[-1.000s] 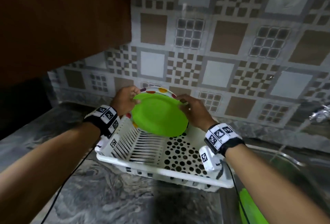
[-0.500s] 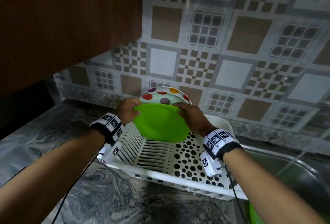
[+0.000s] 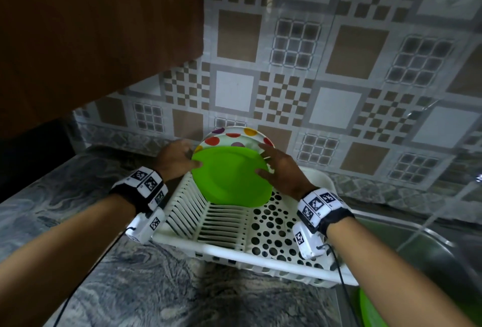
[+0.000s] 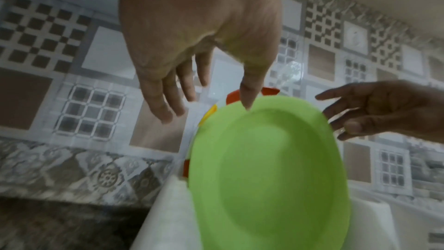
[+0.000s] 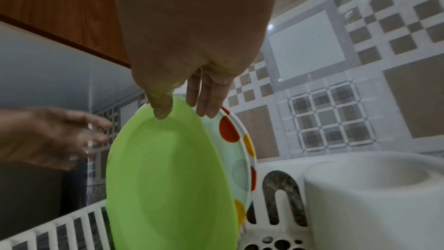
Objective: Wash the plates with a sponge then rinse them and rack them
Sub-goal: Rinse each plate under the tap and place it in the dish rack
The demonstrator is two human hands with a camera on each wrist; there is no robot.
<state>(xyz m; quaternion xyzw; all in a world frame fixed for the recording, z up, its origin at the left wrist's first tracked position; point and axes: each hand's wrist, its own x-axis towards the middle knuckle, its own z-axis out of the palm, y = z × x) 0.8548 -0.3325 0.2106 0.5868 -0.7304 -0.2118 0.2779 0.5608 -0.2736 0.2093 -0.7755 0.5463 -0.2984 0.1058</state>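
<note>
A green plate [image 3: 229,180] stands on edge in the slots at the back of the white dish rack [image 3: 247,251], leaning just in front of a white plate with coloured dots [image 3: 234,137]. My left hand [image 3: 193,154] is at its left rim with the fingers straight and spread; only the thumb tip touches the green plate [image 4: 264,168]. At the right rim is my right hand [image 3: 260,159], also with straight fingers. Its thumb tip lies on the front of the green plate [image 5: 168,178], and its fingers reach behind, beside the dotted plate [image 5: 230,130].
A round white holder [image 5: 372,187] fills the rack's right back corner. A steel sink [image 3: 417,243] lies to the right, with water running [image 3: 443,209] and something green [image 3: 370,311] at its near edge. A wooden cabinet [image 3: 91,39] hangs above left. Marble counter [image 3: 130,287] lies in front.
Both hands lowered the green plate from a tilted hold above the rack into the slots before the dotted plate. The fingers have since straightened off its rim.
</note>
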